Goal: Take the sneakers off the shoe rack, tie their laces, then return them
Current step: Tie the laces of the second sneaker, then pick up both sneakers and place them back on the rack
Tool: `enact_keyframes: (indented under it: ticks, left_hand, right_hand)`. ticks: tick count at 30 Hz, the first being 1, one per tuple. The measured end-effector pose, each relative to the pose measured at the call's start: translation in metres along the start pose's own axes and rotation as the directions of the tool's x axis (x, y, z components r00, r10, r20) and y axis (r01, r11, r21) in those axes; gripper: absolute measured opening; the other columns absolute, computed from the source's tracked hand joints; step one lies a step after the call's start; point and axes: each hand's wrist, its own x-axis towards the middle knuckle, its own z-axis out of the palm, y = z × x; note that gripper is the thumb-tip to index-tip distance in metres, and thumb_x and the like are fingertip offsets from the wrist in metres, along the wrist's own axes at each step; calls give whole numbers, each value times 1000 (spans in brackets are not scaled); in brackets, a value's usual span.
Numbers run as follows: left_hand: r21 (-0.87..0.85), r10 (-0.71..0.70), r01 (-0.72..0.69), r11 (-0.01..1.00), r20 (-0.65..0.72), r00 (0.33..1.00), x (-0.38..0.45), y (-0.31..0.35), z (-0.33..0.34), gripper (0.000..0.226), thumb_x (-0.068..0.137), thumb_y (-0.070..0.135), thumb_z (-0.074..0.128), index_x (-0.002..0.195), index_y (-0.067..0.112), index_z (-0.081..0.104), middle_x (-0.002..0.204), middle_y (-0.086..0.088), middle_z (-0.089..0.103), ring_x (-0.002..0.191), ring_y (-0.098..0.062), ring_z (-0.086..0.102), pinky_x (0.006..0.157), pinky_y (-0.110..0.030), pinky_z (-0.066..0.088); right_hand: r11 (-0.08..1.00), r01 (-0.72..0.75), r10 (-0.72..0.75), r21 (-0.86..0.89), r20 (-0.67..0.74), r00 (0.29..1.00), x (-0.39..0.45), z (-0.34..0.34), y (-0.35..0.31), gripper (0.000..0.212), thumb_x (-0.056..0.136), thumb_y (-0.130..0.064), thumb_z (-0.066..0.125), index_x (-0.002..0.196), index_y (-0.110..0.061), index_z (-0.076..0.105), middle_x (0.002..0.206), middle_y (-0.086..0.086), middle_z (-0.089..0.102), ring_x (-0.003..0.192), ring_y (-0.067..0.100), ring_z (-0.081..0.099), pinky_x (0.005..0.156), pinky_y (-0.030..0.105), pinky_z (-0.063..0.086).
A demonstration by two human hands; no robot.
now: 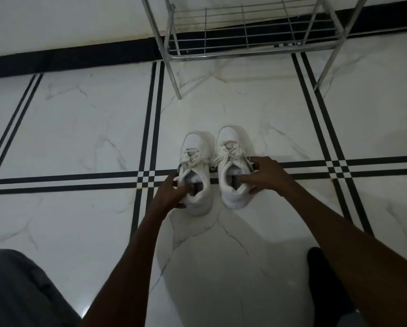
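Two white sneakers stand side by side on the floor (79, 128), toes pointing away from me toward the shoe rack (245, 31). The left sneaker (194, 159) and the right sneaker (230, 156) sit close together, a narrow gap between them, both upright on their soles. They rest across the double black stripe that runs left to right through the white marble-patterned tiles.

My left hand (171, 194) grips the left sneaker at its heel end: the fingers curl into the shoe opening and the thumb presses the outer left side. The hand is closed around the collar of the shoe.

My right hand (266, 175) holds the right sneaker in the same manner from the right. One finger reaches into the opening, another lies along the upper edge near the laces (228, 152), and the thumb presses the outer side near the heel. The hand is partly closed on the shoe wall.

Laces on both sneakers lie loose across the tongues; I cannot tell whether any knot is made.

The shoe rack stands at the far side against the wall, well apart from the sneakers. It is a metal frame with a wire shelf; the shelf in view carries nothing. A black skirting band runs along the wall base behind it.

My grey-clad knee (20, 291) shows at near left, and a dark shape (320, 279) lies at near right beneath my forearm.
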Motion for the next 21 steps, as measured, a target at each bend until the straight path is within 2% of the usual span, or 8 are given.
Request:
enact_keyframes:
  ticks: [4,7,10,13,15,16,18,21]
  left_hand:
    - [-15,24,-25,1000,-42,999,3,10,16,52,90,15,72,139,13,52,118,-17,66,100,-34,71,70,-55,65]
    - [24,48,-46,999,-78,996,8,17,27,49,90,17,71,135,9,56,114,-17,68,94,-32,72,65,-53,66]
    - [39,91,-88,995,-100,991,14,21,39,45,91,19,70,133,7,59,117,-15,67,93,-31,72,62,-50,66]
    - [30,140,-137,990,-136,981,19,28,51,41,95,14,66,135,9,59,114,-11,66,88,-26,71,56,-40,65]
    - [19,166,-165,986,-143,976,18,39,55,35,97,13,65,132,14,61,107,-8,68,86,-25,72,58,-43,66]
    - [12,175,-175,985,-151,973,14,45,56,32,97,13,65,129,17,62,103,-5,68,86,-24,72,60,-46,66]
    - [-2,171,-174,985,-160,972,2,67,54,28,97,12,65,123,21,63,99,-3,70,87,-25,72,62,-49,66]
    - [14,141,-141,990,-158,977,-32,116,42,32,96,15,64,128,19,63,106,-9,71,90,-29,74,64,-52,66]
  right_hand:
    - [1000,14,-14,-3,-21,1000,2,4,0,36,61,-27,81,92,-12,73,86,13,75,78,26,75,57,48,64]
    - [999,29,-30,-20,-56,998,3,1,5,37,59,-31,80,89,-10,72,82,14,75,73,25,75,54,47,63]
    - [998,46,-52,-52,-113,992,6,-8,9,30,63,-27,81,87,-10,73,78,13,75,67,23,74,52,43,63]
    - [993,87,-99,-85,-150,984,9,-24,7,26,70,-23,81,92,-12,73,80,9,75,67,18,72,53,22,60]
    - [986,118,-138,-116,-180,974,8,-35,0,23,71,-25,81,92,-19,73,78,4,75,66,11,69,49,10,49]
    - [983,132,-154,-124,-188,970,6,-40,-4,23,71,-26,80,92,-22,72,77,2,75,66,8,69,50,9,47]
    - [983,145,-165,-115,-192,967,-3,-56,-22,25,70,-26,79,94,-25,73,77,-1,75,70,9,69,57,18,52]
    - [987,127,-144,-98,-188,972,-29,-86,-65,26,70,-27,78,95,-24,73,79,-2,75,73,13,70,63,29,56]
